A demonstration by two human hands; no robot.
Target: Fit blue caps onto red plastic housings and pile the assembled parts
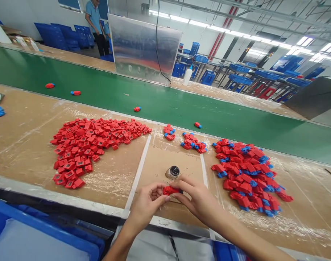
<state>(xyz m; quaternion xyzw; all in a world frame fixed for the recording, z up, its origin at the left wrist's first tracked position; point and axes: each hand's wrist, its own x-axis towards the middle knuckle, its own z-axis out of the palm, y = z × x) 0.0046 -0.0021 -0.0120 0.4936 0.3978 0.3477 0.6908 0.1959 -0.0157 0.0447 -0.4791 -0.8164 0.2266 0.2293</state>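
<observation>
Bright ceiling lights (179,19), glare on table (113,185).

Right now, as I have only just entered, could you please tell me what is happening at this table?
A person's left hand and right hand together hold a red part near the table's front edge, by a small black-topped object. A red pile lies to the left, a red-and-blue pile to the right. Four single pieces lie spread along the green belt beyond.
</observation>
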